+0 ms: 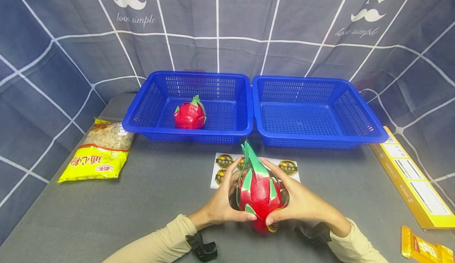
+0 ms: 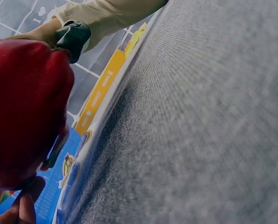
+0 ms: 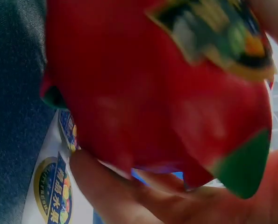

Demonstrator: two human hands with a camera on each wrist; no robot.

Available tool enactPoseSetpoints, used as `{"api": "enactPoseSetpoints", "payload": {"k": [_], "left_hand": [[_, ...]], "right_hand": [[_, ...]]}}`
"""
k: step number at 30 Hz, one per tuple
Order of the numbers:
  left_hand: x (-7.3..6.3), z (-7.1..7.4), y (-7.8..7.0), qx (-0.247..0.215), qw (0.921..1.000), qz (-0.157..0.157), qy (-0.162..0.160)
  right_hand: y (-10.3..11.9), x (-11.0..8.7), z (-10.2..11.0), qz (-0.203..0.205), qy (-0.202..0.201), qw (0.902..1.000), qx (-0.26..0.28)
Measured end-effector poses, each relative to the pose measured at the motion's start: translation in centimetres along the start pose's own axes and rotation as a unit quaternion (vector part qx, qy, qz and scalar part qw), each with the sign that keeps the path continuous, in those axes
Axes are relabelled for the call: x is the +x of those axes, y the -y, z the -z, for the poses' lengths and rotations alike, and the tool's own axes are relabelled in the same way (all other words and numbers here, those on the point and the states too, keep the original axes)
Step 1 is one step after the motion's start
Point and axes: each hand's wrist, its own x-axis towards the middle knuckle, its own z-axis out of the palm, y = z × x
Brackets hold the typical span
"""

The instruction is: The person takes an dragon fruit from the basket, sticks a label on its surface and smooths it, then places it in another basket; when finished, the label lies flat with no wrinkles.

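Both hands grip a red dragon fruit [image 1: 260, 194] with green-tipped scales, held upright over the table's front middle. My left hand [image 1: 227, 201] curls round its left side, the thumb across the front. On the other side my right hand [image 1: 298, 200] holds it, thumb near a round black-and-gold sticker [image 1: 273, 226] low on the fruit. The same sticker [image 3: 223, 37] fills the top of the right wrist view. Behind the fruit lies a white sheet of round stickers [image 1: 291, 167], partly covered by the hands. A second dragon fruit [image 1: 190, 115] sits in the left blue basket [image 1: 188, 134].
Beside the left basket stands another blue basket [image 1: 320, 138]. A yellow bag of pasta [image 1: 97, 152] lies at the left. On the right are a long yellow box [image 1: 414, 180] and orange-wrapped packets [image 1: 426, 249]. A grey checked cloth [image 1: 245, 18] hangs behind.
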Motion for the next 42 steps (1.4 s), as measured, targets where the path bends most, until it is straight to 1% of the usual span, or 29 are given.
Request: {"api": "enactPoseSetpoints", "payload": {"k": [1,3,5,9,11,17,23,25,28,32,36,38,39,42], "left_hand": [[0.0,0.0,0.0,0.008,1.0000,0.000,0.003],[0.0,0.0,0.0,0.017,0.9998,-0.001,0.010],[0.1,0.0,0.1,0.027,0.9995,-0.004,0.015],[0.1,0.0,0.3,0.041,0.9989,-0.011,0.020],[0.1,0.0,0.3,0.040,0.9988,-0.012,0.024],[0.1,-0.2,0.2,0.035,0.9992,-0.002,0.022],[0.1,-0.1,0.5,0.060,0.9974,-0.031,0.025],[0.1,-0.1,0.4,0.061,0.9972,-0.035,0.025],[0.1,-0.1,0.3,0.053,0.9977,-0.033,0.028],[0.2,-0.2,0.2,0.042,0.9980,-0.035,0.031],[0.3,0.0,0.1,0.034,0.9975,-0.055,0.028],[0.4,0.2,0.0,0.032,0.9967,-0.070,0.028],[0.5,0.3,0.0,0.031,0.9961,-0.078,0.028],[0.6,0.6,-0.2,0.031,0.9952,-0.090,0.026]], "right_hand": [[0.0,-0.1,0.0,0.004,0.006,0.9998,-0.016],[0.1,-0.2,0.1,-0.003,0.014,0.9990,-0.042],[0.2,-0.3,0.0,-0.012,0.022,0.9984,-0.051],[0.3,-0.3,-0.1,-0.036,0.036,0.9987,-0.009],[0.3,-0.3,-0.2,-0.045,0.037,0.9983,-0.005],[0.7,-0.4,-0.3,-0.057,0.028,0.9975,-0.031],[1.2,-0.6,-0.6,-0.060,0.014,0.9968,-0.051],[1.4,-0.7,-0.7,-0.064,0.006,0.9962,-0.059],[1.6,-0.8,-0.6,-0.070,-0.004,0.9962,-0.052],[1.9,-0.9,-0.2,-0.082,-0.005,0.9960,-0.035],[2.2,-1.1,0.5,-0.090,-0.009,0.9953,-0.035],[2.3,-1.2,0.9,-0.090,-0.015,0.9953,-0.032],[2.3,-1.2,1.1,-0.088,-0.017,0.9956,-0.027],[2.3,-1.4,1.7,-0.088,-0.027,0.9958,0.003]]}}
